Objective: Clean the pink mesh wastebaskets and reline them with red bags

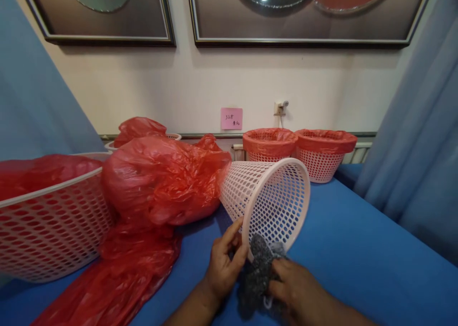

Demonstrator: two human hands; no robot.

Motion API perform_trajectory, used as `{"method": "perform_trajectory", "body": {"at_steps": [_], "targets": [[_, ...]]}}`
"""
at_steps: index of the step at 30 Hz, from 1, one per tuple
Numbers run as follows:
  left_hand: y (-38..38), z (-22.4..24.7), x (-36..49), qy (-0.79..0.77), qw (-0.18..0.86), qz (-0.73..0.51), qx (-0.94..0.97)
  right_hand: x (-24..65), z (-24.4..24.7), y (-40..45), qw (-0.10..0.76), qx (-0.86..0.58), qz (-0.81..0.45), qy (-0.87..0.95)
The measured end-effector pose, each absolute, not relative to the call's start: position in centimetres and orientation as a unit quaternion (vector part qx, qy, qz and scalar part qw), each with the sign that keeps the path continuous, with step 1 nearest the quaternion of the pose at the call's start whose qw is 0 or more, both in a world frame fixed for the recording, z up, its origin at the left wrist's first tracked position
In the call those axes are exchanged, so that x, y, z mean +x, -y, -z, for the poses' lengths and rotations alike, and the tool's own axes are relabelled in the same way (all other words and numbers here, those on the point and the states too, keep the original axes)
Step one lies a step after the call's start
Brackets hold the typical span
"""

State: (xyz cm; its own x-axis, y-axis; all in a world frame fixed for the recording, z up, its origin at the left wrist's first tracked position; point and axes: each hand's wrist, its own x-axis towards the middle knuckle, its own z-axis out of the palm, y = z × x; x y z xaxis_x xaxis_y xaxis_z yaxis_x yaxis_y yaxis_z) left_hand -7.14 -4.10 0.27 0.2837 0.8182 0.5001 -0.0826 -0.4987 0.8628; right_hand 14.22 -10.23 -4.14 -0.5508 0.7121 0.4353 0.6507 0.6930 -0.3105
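A white perforated basket [239, 180] lies tipped on its side on the blue surface, its round opening turned toward me and to the right. My left hand [223, 261] grips the lower left of its rim between thumb and fingers. Held in my right hand [296, 285] is a dark grey cloth [259, 269], bunched against the bottom of the rim, with its upper end at the opening. The lower part of the cloth is blurred. Crumpled red plastic bags [168, 183] rest just left of the basket.
A large white basket [53, 230] with red plastic inside stands at the left. Two red-lined baskets [268, 145] [320, 159] stand behind, by the wall. Blue curtains [422, 140] hang at both sides. A pink note [231, 118] and a socket [279, 108] are on the wall.
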Motion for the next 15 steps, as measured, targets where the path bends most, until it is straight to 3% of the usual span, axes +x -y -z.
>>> {"method": "perform_trajectory", "body": {"at_steps": [8, 15], "targets": [[4.0, 0.0, -7.1, -0.305, 0.373, -0.563, 0.672, 25.2, 6.0, 7.3, 0.235, -0.663, -0.033, 0.710], [4.5, -4.8, -6.3, -0.359, 0.407, -0.658, 0.522, 30.1, 8.4, 3.6, 0.450, -0.754, -0.125, 0.462]]}}
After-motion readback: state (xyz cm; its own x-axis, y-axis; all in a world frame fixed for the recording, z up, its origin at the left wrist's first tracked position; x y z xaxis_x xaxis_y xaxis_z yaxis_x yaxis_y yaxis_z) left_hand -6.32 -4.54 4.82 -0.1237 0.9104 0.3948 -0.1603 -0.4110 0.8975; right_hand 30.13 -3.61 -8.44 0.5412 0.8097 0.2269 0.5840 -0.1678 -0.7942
